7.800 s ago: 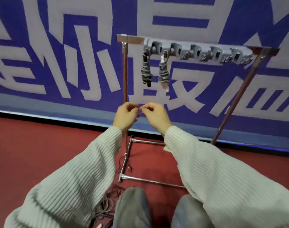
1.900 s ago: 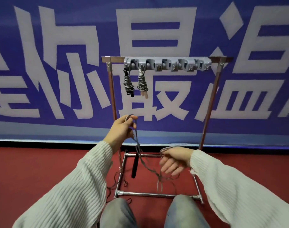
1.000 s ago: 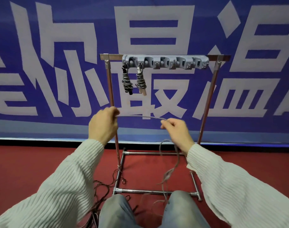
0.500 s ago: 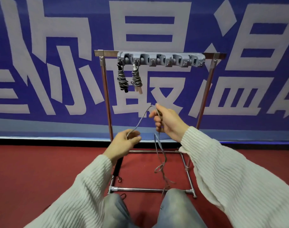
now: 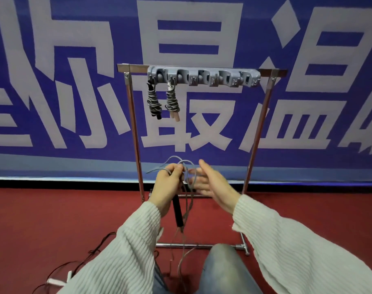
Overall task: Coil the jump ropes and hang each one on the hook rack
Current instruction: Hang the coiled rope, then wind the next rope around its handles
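My left hand [image 5: 167, 187] grips a grey jump rope [image 5: 186, 172] in loose loops, its black handle [image 5: 177, 212] hanging below the fist. My right hand [image 5: 212, 185] is beside it with fingers straight, the rope loops lying against them. Rope strands trail down toward the floor between my knees. The grey hook rack [image 5: 204, 76] is mounted on a metal stand [image 5: 258, 126] ahead. Two coiled ropes hang from its left hooks: one with black handles [image 5: 153, 101], one with light handles [image 5: 172, 101]. The hooks further right carry nothing.
More rope with a white handle [image 5: 55, 282] lies tangled on the red floor at lower left. A blue banner with large white characters [image 5: 191, 39] stands behind the stand. My knees [image 5: 223, 268] are just in front of the stand's base bar [image 5: 199, 245].
My hands have come together lower down. The left hand now holds the gathered loops and handle, and the right hand has opened its fingers beside them.
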